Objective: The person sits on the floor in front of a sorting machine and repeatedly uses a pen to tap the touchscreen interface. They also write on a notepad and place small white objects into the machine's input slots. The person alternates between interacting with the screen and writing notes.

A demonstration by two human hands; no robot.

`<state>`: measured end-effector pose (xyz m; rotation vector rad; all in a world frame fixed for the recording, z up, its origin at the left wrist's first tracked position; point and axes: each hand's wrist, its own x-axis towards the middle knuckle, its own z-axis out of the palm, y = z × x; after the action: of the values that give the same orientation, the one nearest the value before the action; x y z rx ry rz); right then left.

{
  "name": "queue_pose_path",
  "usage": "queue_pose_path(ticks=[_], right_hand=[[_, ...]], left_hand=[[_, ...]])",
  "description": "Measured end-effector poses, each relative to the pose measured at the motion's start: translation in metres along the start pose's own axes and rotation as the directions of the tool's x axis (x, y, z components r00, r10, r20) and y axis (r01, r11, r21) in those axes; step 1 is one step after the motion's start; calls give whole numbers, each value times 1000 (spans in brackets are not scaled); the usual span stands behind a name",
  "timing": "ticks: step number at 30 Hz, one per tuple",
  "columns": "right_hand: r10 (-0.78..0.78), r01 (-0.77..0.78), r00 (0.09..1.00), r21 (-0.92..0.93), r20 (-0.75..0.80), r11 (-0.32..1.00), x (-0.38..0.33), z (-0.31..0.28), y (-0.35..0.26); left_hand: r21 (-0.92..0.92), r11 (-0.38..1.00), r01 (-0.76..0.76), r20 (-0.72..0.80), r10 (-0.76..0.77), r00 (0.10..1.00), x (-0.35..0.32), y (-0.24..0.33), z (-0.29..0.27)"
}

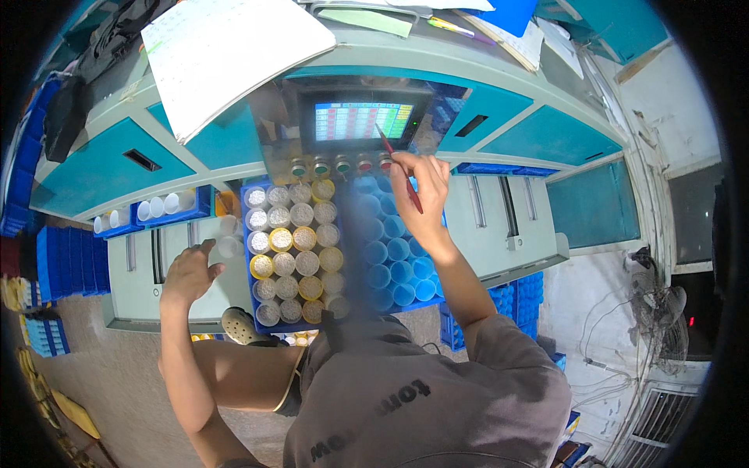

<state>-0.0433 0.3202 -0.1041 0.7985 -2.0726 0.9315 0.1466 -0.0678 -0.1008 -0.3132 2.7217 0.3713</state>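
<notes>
My right hand [424,191] grips a slim red pen [387,143], its fingers closed round the shaft. The pen's tip points up at the lit touch screen [363,121]; whether it touches the glass I cannot tell. Over the pale bench on the left, my left hand [189,274] holds nothing, its fingers apart. Beside its fingertips stand a few translucent cups [228,246]. Between my hands, a blue tray [248,269] carries rows of cups filled with whitish grains, some yellow-rimmed. To its right are rows of blue-looking cups [398,249], partly hidden by a blurred dark strip.
A row of round buttons [342,164] sits below the screen. Blue bins [204,201] with white cups stand at the left. An open notebook [226,58] overhangs the teal-fronted shelf. Stacked blue crates [74,263] rise at far left, and a fan [659,312] is on the right.
</notes>
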Motion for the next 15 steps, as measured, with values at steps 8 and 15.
queue_pose_path(ticks=[8, 15], right_hand=[[15, -15, 1000, -15, 6, 1000, 2, 1, 2], [-19, 19, 1000, -11, 19, 1000, 8, 2, -4]], left_hand=[[6, 999, -36, 1, 36, 999, 2, -2, 2], [47, 998, -51, -12, 51, 999, 1, -5, 5]])
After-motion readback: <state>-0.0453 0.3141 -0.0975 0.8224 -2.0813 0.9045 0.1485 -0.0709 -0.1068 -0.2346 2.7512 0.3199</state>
